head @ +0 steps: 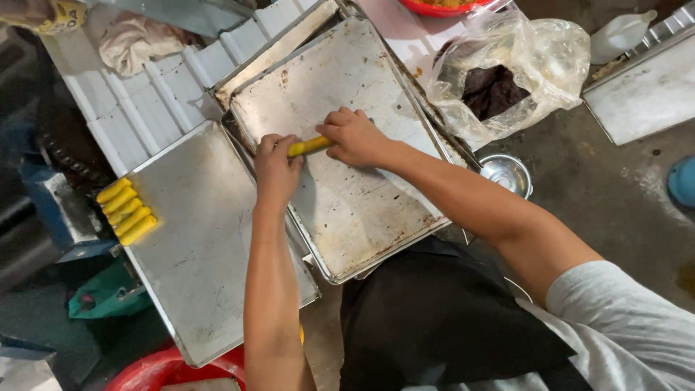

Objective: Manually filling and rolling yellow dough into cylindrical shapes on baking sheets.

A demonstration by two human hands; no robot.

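Both hands grip one slim yellow dough roll (pixel 310 146) over the stained steel baking tray (pixel 376 210): left hand (pixel 277 168) clenched on one end, right hand (pixel 355 136) covering the other. It looks soft, light and easily squashed, so it is best taken lightly at both ends with fingertips.

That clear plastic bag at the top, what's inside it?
The plastic bag holds a dark brown lump; crinkled, glaring plastic hides what it is and how far down it goes.
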